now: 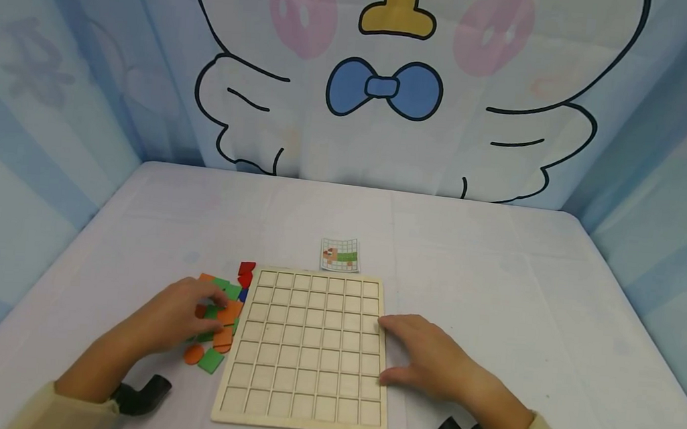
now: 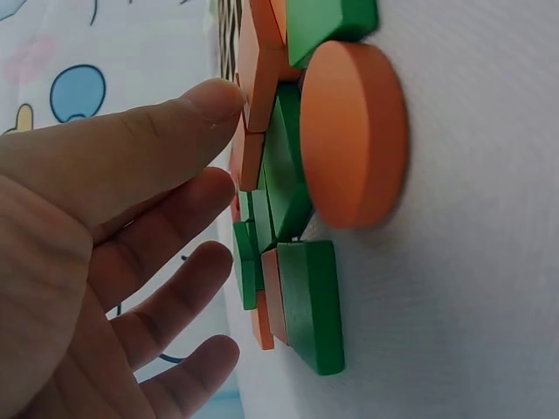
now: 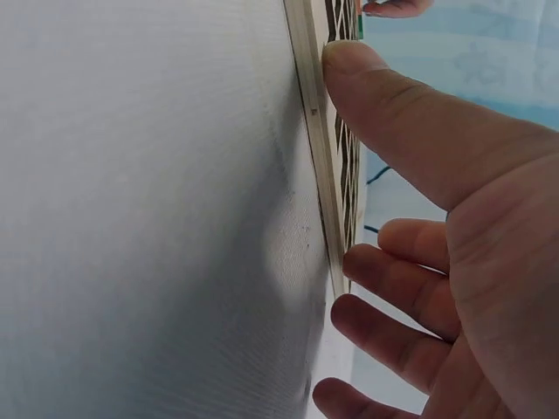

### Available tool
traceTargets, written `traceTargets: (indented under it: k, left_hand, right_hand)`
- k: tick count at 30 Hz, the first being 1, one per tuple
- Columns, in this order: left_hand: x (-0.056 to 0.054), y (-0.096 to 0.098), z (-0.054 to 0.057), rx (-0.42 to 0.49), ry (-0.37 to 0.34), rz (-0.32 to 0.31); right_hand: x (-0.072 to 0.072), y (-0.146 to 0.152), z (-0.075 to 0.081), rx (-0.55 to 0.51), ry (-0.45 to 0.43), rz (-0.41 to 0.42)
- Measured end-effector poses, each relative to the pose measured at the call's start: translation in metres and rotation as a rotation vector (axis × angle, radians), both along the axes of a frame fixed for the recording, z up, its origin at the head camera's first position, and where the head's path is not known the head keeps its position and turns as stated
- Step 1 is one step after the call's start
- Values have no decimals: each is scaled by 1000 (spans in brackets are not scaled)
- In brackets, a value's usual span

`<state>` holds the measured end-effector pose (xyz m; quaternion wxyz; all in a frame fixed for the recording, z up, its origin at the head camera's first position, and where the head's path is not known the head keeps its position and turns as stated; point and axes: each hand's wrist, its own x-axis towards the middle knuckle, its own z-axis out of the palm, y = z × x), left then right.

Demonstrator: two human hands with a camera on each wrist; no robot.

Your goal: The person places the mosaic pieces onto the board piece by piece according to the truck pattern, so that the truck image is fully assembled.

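A wooden grid board (image 1: 314, 357) lies on the table, its cells bare. My left hand (image 1: 184, 313) is over a pile of coloured wooden pieces at the board's left side, fingers loosely bent, holding nothing. In the left wrist view the thumb is close to an orange piece (image 2: 260, 65); whether it touches I cannot tell. An orange round piece (image 2: 354, 135) and a green square (image 2: 313, 305) lie nearby. My right hand (image 1: 429, 357) rests at the board's right edge, thumb and fingertips against the rim, fingers extended.
A small picture card (image 1: 340, 255) with a grid drawing lies behind the board. Red pieces (image 1: 246, 275) sit by its far left corner. A white cloth covers the table (image 1: 495, 271), and a printed curtain (image 1: 378, 144) hangs behind. Black wrist devices (image 1: 142, 396) are on both forearms.
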<state>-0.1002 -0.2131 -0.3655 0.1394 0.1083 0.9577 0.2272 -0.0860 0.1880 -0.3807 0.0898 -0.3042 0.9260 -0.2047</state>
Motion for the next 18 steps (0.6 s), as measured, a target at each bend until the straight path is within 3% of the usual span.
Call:
traceTargets:
  k: [18]
  left_hand:
    - [0,1,-3,-18,-10,-12]
  right_hand:
    - [2,3,-1,-9,8,25]
